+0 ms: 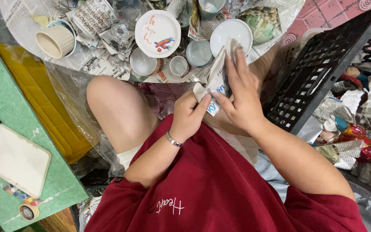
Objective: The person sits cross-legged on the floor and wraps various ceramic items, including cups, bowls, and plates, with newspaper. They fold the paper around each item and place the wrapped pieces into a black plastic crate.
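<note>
Down over my lap, both hands work one bundle wrapped in newspaper (pixel 218 81). What is inside it I cannot tell; the paper covers it wholly. My left hand (pixel 188 115), a metal bracelet (pixel 174 140) on its wrist, is closed around the bundle's lower end, thumb pressed up against the paper. My right hand (pixel 237 92) lies over its far side, fingers spread flat along the paper, pinning it. The wrap is white newsprint with blue and black print, creased and folded, standing tall and narrow.

To the left, a green board (pixel 5 107) carries a white tablet-shaped slab (pixel 20 160) and a roll of tape (pixel 28 211) near its lower corner; a yellow crate (pixel 44 103) sits beside it. Ahead of my knees, spread newspaper (pixel 95 64) holds a ribbed cream cup (pixel 56 41), a white plate with orange painting (pixel 157 33), small cups (pixel 179 65) and a plain white saucer (pixel 231 36), partly behind the bundle. To the right, a black plastic crate (pixel 318 64) leans, with crumpled wrapped pieces (pixel 357 129) beyond, cut off by the edge.
</note>
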